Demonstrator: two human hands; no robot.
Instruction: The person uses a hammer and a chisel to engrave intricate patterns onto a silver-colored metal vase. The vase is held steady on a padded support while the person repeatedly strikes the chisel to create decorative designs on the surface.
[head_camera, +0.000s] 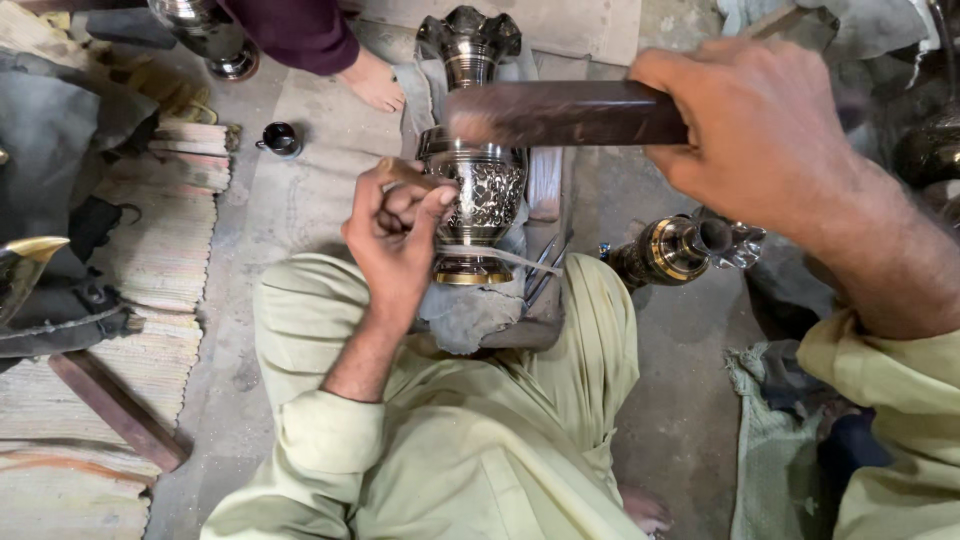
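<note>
A dark engraved metal vase with a brass-coloured foot lies along a cloth pad between my legs. My left hand pinches a small chisel-like tool whose tip rests on the vase's patterned belly. My right hand is raised above it, gripping a dark wooden mallet whose blurred end hovers over the tool and the vase's neck.
A second dark-and-brass vase lies on the floor to the right. Thin metal tools rest beside the pad. Another person's bare foot and a metal vessel are at the top. Striped mats and a wooden bar lie left.
</note>
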